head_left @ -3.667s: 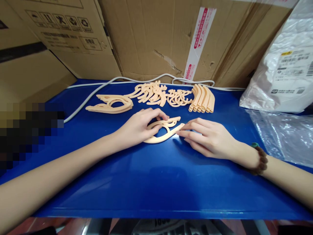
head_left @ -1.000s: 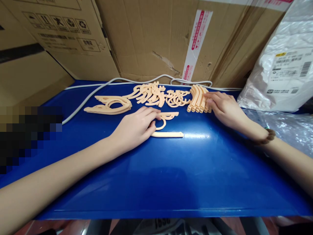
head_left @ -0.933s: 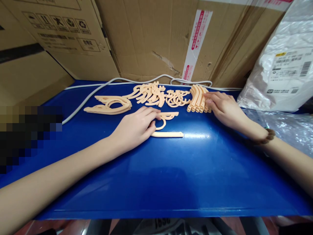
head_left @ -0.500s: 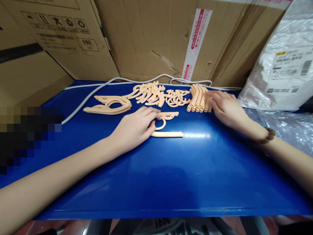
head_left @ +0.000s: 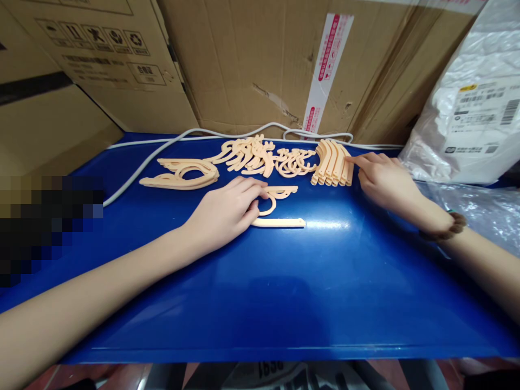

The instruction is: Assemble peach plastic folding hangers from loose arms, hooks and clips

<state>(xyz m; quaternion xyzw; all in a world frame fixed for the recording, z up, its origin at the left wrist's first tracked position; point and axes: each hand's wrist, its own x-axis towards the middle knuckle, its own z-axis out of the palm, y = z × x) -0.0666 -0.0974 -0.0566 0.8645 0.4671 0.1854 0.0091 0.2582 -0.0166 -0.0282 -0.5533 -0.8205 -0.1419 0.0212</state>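
Hanger [head_left: 280, 222] sits pinched by the curled left hand [head_left: 227, 210]; the right hand [head_left: 385, 177], half-spread, empty, touches stacked bars [head_left: 335, 163].

The left carton [head_left: 117, 97] bears handling symbols [head_left: 95, 36] and a boxed mark, "合格证" [head_left: 145, 72]; print on the tape [head_left: 328, 59] and bag label [head_left: 483, 116] is illegible.

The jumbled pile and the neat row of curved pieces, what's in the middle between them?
In the head view, a small heap of hook-shaped pieces lies between the jumbled pile and the neat row of curved pieces.
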